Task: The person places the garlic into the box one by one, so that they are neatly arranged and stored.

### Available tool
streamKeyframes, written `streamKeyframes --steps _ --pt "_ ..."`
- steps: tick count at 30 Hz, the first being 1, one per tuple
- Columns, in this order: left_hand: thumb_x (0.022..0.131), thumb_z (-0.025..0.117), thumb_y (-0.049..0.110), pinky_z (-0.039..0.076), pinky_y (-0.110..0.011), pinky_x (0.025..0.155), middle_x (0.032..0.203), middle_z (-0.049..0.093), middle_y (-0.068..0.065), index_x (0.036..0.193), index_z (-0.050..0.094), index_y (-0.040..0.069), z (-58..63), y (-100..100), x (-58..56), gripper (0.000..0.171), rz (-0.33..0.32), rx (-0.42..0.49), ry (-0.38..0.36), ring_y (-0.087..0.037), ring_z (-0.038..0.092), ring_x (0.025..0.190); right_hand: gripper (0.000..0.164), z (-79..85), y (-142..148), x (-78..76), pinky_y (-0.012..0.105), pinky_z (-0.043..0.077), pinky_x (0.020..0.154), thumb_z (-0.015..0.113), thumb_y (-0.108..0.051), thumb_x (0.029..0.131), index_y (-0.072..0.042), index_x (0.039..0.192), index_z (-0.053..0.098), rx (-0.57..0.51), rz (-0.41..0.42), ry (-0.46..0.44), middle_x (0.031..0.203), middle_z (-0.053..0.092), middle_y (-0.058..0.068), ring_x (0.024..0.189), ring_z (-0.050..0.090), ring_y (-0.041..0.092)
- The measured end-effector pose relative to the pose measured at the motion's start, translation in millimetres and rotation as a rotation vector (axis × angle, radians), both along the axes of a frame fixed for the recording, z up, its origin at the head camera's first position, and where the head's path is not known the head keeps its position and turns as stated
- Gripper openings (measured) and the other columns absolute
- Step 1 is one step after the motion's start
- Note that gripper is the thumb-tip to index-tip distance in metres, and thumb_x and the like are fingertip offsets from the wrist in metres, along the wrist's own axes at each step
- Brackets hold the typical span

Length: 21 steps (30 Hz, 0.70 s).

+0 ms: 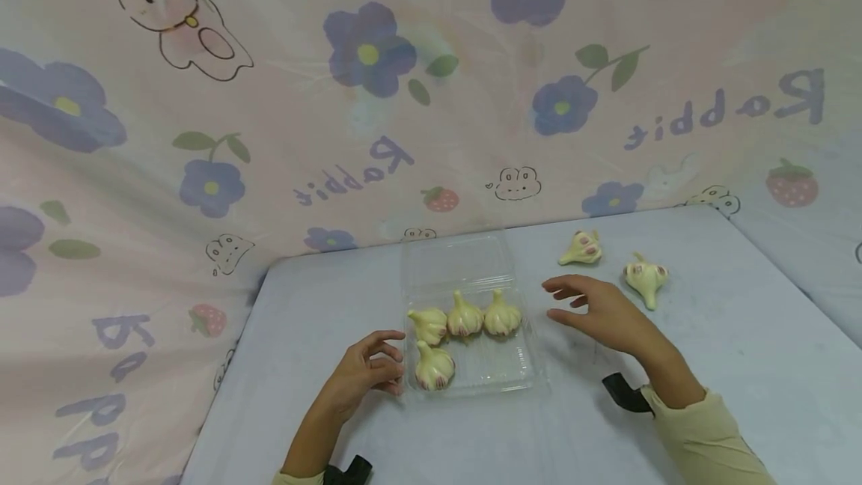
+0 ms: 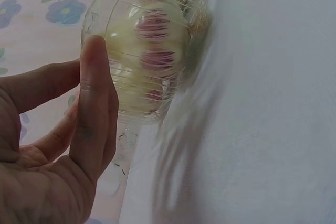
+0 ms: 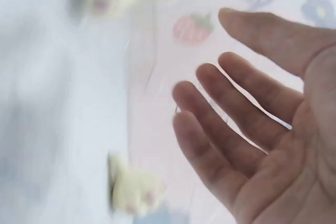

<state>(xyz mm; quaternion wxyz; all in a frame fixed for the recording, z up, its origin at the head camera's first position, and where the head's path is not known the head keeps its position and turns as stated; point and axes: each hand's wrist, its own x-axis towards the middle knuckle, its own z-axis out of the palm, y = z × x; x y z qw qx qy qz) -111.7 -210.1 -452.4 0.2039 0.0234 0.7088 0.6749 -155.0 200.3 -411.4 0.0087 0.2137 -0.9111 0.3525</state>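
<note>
A clear plastic clamshell box (image 1: 498, 378) lies with its lid (image 1: 458, 257) folded back, away from me. Three garlic bulbs (image 1: 465, 318) line the back of its base, and another garlic bulb (image 1: 434, 367) sits at the front left. My left hand (image 1: 367, 373) rests by the box's left side; in the left wrist view a fingertip (image 2: 95, 51) meets the clear rim. My right hand (image 1: 606, 313) hovers right of the box, holding nothing, fingers spread and slightly bent. Beyond it lie two loose garlic bulbs, one farther back (image 1: 581, 248) and one farther right (image 1: 646, 280).
A white-covered table (image 1: 707, 365) carries everything. Behind and to the left hangs a pink printed curtain (image 1: 283, 96) with flowers and rabbits, meeting the table's back edge. Black straps (image 1: 626, 393) show at both wrists.
</note>
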Motion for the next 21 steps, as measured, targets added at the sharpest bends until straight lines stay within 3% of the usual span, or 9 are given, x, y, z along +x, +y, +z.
streamKeyframes --steps 9,15,18,21 --pt "0.087 0.072 0.001 0.063 -0.03 0.067 0.103 0.053 -0.007 0.143 0.043 -0.003 -1.4 -0.8 -1.0 0.064 -0.003 0.005 0.008 -0.012 0.066 0.074 0.046 -15.8 75.3 -6.0 0.052 0.056 0.088 0.069 -0.031 0.095 -0.005 0.131 0.06 0.077 -0.24 -0.012 0.129 0.064 0.02 0.112 0.064 0.039" --pt "0.087 0.072 0.0 0.063 -0.03 0.068 0.104 0.053 -0.007 0.143 0.042 -0.004 -3.3 -0.5 -0.6 0.064 0.001 0.006 0.007 -0.011 0.066 0.075 0.049 -26.5 109.8 -10.0 0.058 0.054 0.082 0.067 -0.034 0.095 -0.005 0.133 0.058 0.103 -0.344 -0.04 0.125 0.064 0.028 0.107 0.064 0.047" --pt "0.086 0.072 0.0 0.063 -0.03 0.067 0.103 0.053 -0.007 0.143 0.041 -0.005 -3.6 -0.4 -1.0 0.064 0.001 0.009 0.01 -0.011 0.066 0.074 0.05 -31.7 121.6 -10.8 0.056 0.052 0.079 0.066 -0.035 0.096 -0.002 0.133 0.055 0.112 -0.394 -0.052 0.123 0.064 0.03 0.11 0.06 0.05" --pt "0.087 0.072 0.0 0.063 -0.03 0.067 0.103 0.053 -0.007 0.143 0.041 -0.004 -3.3 -0.5 -1.5 0.065 -0.003 0.01 0.012 -0.011 0.065 0.074 0.049 -36.3 130.0 -11.3 0.045 0.051 0.074 0.064 -0.036 0.097 -0.001 0.13 0.055 0.111 -0.447 -0.073 0.121 0.064 0.03 0.112 0.058 0.049"
